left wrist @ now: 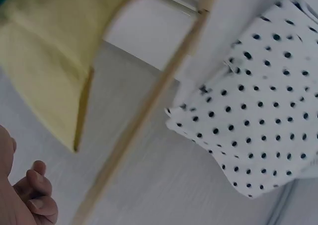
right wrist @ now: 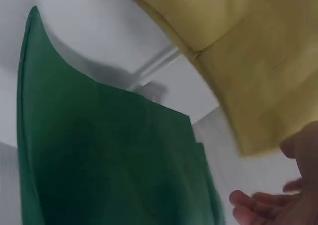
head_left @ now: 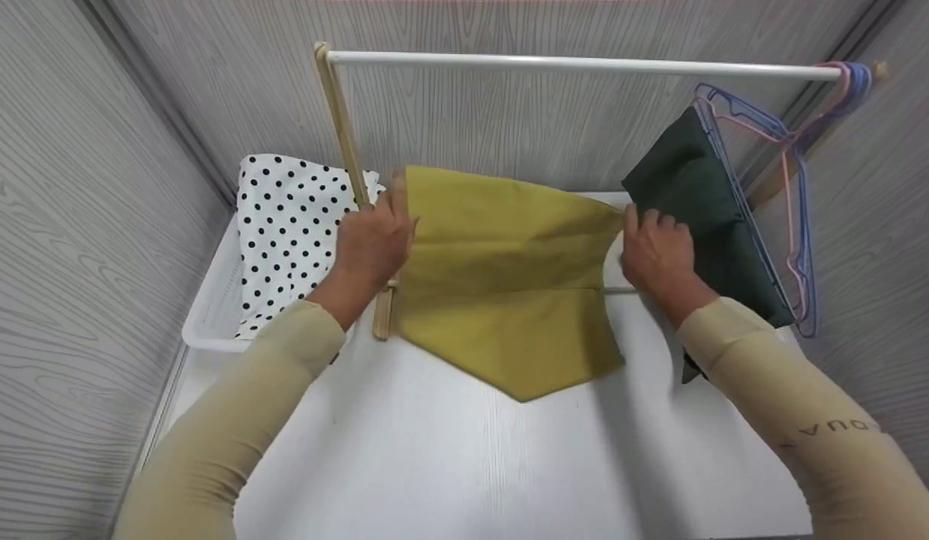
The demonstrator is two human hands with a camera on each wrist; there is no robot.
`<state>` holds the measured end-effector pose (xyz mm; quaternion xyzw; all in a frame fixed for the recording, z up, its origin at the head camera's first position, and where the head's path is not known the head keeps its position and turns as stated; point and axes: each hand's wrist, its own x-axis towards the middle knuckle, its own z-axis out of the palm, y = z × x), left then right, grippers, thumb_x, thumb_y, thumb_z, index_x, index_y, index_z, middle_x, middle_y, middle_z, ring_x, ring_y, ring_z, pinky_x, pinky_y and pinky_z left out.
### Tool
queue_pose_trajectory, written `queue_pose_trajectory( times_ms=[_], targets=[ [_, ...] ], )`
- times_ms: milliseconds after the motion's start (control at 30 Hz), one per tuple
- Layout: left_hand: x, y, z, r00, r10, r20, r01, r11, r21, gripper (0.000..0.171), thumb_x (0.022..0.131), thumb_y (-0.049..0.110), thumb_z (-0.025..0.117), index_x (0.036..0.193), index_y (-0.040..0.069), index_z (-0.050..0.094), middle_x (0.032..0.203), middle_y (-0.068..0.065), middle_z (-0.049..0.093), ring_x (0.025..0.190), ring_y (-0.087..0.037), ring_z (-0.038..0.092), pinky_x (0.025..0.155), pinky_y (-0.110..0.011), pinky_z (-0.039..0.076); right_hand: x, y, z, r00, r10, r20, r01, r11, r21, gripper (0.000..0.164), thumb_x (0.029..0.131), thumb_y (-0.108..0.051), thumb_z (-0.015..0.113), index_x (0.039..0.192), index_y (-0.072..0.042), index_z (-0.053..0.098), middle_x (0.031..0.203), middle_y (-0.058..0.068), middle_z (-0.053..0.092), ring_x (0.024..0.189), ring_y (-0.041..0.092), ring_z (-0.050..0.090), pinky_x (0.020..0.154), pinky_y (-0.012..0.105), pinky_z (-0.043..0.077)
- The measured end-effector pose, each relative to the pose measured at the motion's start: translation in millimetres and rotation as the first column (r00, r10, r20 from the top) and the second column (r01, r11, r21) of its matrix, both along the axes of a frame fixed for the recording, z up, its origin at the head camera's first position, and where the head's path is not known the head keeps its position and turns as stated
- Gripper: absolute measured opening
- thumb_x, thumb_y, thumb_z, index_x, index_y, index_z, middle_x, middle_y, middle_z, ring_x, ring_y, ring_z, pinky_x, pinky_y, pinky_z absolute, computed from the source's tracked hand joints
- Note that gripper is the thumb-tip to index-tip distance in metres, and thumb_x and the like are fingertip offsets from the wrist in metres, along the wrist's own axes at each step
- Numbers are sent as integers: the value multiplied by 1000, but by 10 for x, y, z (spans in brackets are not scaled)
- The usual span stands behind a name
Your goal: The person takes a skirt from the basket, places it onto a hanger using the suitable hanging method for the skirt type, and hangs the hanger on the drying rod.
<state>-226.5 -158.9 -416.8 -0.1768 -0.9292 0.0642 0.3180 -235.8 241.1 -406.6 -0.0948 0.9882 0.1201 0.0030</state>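
A mustard-yellow cloth (head_left: 501,285) is spread between my hands in the head view, with a pointed lower edge above the table. By its upper left edge is my left hand (head_left: 374,238). In the left wrist view its loosely curled fingers (left wrist: 40,186) are apart from the cloth corner (left wrist: 69,130). My right hand (head_left: 659,251) is beside the upper right corner. In the right wrist view, the right thumb overlaps the cloth's edge (right wrist: 248,135); whether it touches cannot be told. The fingers (right wrist: 251,207) stand apart from the thumb, with nothing seen between them.
A white rail (head_left: 584,64) on a wooden stand (head_left: 340,124) spans the back. Pink and blue hangers (head_left: 798,217) hang at its right end, with a dark green cloth (head_left: 689,187). Polka-dotted fabric (head_left: 292,217) lies in a white basket (head_left: 209,319) at left.
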Motion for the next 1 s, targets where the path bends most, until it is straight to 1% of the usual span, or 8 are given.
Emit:
queue_pose_trajectory(
  times_ms=[200,300,500,667,767,833,933,1000],
  targets=[
    [176,173,-473,991,-121,55,122,992,-17,11,84,9,62,93,2,61,65,-10,59,50,-27,58,42,-42,46,128,-72,-296,970,73,233,-92,993,69,26,96,-18,52,109,3,59,87,20,61,75,33,58,69,50,50],
    [262,170,-660,967,-142,211,157,986,-58,8,85,10,64,85,4,58,69,-11,61,55,-29,61,46,-43,49,187,-44,-475,946,139,294,-150,988,17,21,95,-15,55,108,0,61,88,17,61,74,30,57,68,49,50],
    [396,285,-968,828,-154,539,257,959,-121,15,92,14,63,103,4,62,89,-11,66,77,-28,64,63,-42,54,348,-10,-803,903,267,335,-244,964,-110,16,91,-7,61,106,-3,64,90,15,58,81,32,58,66,46,49],
    [548,484,-1332,698,-176,694,301,951,-61,52,90,15,69,138,12,49,128,-11,57,113,-28,59,90,-43,51,485,-25,-1295,934,347,89,-311,909,-279,25,90,-7,63,115,-3,65,102,17,63,93,36,60,76,49,52],
    [663,586,-1609,647,-195,737,280,960,8,59,91,17,68,145,16,44,142,-12,49,130,-31,50,105,-48,43,655,-26,-1759,937,349,-21,-324,846,-422,40,94,-15,63,132,-3,58,129,21,59,118,40,55,97,55,45],
    [721,634,-1769,646,-205,735,258,965,42,52,95,21,64,144,16,46,144,-12,48,135,-31,46,110,-48,39,792,-26,-2046,948,319,4,-277,829,-485,52,98,-27,59,145,-8,48,149,20,46,136,40,42,110,57,33],
    [725,703,-1916,704,-215,677,230,971,69,42,99,26,61,140,18,52,140,-9,51,134,-28,48,110,-45,40,928,-12,-2281,962,263,76,-189,840,-508,68,99,-50,51,156,-17,33,164,13,24,150,37,22,117,59,17],
    [682,755,-1944,742,-224,631,219,972,88,38,100,27,61,136,19,56,136,-8,54,130,-27,51,108,-42,42,944,12,-2284,966,238,106,-150,841,-519,82,92,-62,55,158,-20,29,167,10,17,152,35,14,118,60,11]
  ],
)
